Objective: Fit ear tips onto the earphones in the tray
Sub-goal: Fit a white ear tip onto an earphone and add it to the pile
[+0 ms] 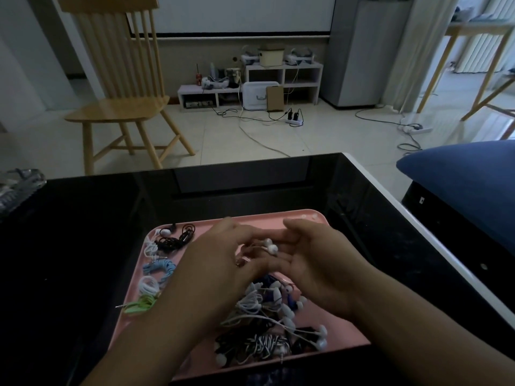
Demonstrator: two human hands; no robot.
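A pink tray (345, 334) lies on the black glossy table. Both hands hover over its middle. My right hand (315, 263) lies palm up with two white earbuds (271, 246) resting on its fingers. My left hand (220, 254) reaches in from the left, its fingers curled at the thin white cable of that earphone; whether it pinches the cable is hard to see. Below the hands sits a tangled heap of white, black and striped earphones (267, 330). Coiled earphones line the tray's left side: black (175, 239), blue (160, 267), white (149, 285), green (140, 305).
The black table (83, 246) has a white right edge (434, 238). A blue cushion (468, 179) lies at the right. A clear plastic object (16, 185) sits at the table's far left. Beyond stand a wooden chair (119, 87) and floor cables.
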